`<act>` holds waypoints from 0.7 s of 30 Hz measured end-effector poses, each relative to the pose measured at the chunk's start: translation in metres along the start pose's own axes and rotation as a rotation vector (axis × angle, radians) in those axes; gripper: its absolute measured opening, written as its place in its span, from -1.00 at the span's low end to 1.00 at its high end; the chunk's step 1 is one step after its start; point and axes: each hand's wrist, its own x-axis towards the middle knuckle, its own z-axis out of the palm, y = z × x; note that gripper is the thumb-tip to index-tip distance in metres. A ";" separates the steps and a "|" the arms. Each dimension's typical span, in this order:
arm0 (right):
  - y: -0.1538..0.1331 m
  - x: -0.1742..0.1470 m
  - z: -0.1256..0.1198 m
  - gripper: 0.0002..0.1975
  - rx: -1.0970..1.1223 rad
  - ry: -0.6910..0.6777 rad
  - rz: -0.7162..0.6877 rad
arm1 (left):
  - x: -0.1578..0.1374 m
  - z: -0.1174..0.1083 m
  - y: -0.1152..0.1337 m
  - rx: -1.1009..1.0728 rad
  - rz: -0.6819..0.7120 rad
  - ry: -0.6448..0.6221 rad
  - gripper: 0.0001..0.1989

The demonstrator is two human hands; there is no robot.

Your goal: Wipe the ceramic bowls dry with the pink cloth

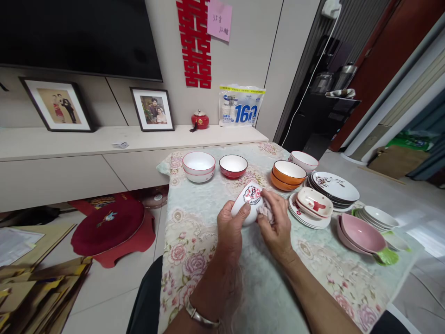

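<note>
A white bowl (239,204) with a red and black printed pattern is tilted on its side above the table, its outside facing me. My left hand (233,227) grips its left edge, thumb pressed on the outer wall. In my right hand (278,222) is a crumpled pale cloth (266,212), held against the bowl's right side. Just beyond stand a red bowl (233,166) with a white inside and two stacked white bowls (199,167) with pink rims. Further right are stacked orange bowls (288,175).
The table has a floral tablecloth (194,250). On its right stand a stack of plates (335,185), small dishes (314,202), pink bowls (361,234) and pale green-edged dishes (378,217). A white bowl (304,160) sits at the back. A red stool (111,227) stands left.
</note>
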 end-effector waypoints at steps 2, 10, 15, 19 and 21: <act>0.011 0.001 -0.001 -0.46 0.182 0.055 0.221 | 0.000 0.000 -0.003 0.039 -0.007 -0.003 -0.73; 0.029 0.001 -0.002 -0.45 0.472 0.161 0.581 | -0.002 0.002 -0.002 0.139 0.001 0.010 -0.71; 0.006 -0.003 0.002 -0.45 0.058 0.019 0.099 | 0.002 -0.003 -0.001 0.096 0.025 0.011 -0.72; 0.007 -0.002 0.002 -0.44 0.111 0.017 0.154 | 0.002 -0.003 -0.001 0.097 0.022 -0.006 -0.73; 0.015 0.000 0.000 -0.43 0.268 0.063 0.333 | 0.000 -0.001 0.000 0.107 -0.006 -0.021 -0.71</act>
